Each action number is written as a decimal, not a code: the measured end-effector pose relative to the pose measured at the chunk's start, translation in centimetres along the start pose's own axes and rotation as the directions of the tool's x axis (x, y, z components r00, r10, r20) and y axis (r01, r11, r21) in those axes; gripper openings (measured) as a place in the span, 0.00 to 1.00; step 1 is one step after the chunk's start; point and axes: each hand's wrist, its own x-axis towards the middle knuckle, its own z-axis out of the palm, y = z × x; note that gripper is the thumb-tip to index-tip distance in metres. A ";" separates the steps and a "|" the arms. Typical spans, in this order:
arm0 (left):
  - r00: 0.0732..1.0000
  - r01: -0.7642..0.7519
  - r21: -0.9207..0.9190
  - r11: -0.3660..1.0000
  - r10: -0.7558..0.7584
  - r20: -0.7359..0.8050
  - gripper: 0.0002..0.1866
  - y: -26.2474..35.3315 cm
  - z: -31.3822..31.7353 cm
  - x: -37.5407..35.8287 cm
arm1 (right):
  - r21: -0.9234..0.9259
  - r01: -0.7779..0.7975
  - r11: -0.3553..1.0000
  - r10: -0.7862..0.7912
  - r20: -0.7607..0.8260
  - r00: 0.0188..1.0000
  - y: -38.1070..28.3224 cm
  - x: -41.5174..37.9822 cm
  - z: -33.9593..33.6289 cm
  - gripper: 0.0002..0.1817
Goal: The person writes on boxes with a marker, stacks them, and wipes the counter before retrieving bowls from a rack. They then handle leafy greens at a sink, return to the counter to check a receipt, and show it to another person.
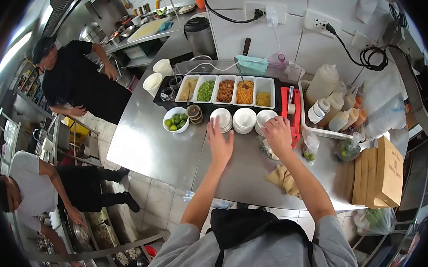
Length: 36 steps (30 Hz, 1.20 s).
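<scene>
My left hand reaches over the steel counter with fingers spread, just in front of the left stack of white bowls. It holds nothing. My right hand hovers next to the right stack of white bowls, fingers loosely curled; whether it grips a bowl is unclear. A middle stack of bowls stands between them. Behind the bowls sits a black tray of white containers with fillings.
A bowl of limes, paper cups, a red tool, a basket of squeeze bottles, brown paper bags and tortilla pieces crowd the counter. Two other people stand at left.
</scene>
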 end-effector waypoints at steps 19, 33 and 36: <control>0.922 -0.375 0.068 0.924 0.380 -0.070 0.06 -2.4 -3.2 2.2 | 0.211 0.063 0.975 -0.001 -0.281 0.960 -4.8 3.9 1.1 0.08; 0.988 -0.144 -0.157 0.977 0.152 0.039 0.30 -4.7 -2.1 0.8 | 0.173 0.036 0.984 -0.021 -0.089 0.996 -7.1 4.0 3.7 0.11; 0.987 -0.119 -0.178 0.977 0.135 0.082 0.26 -4.8 -1.7 1.1 | 0.111 -0.056 0.992 0.063 -0.062 0.996 -4.8 2.0 2.5 0.11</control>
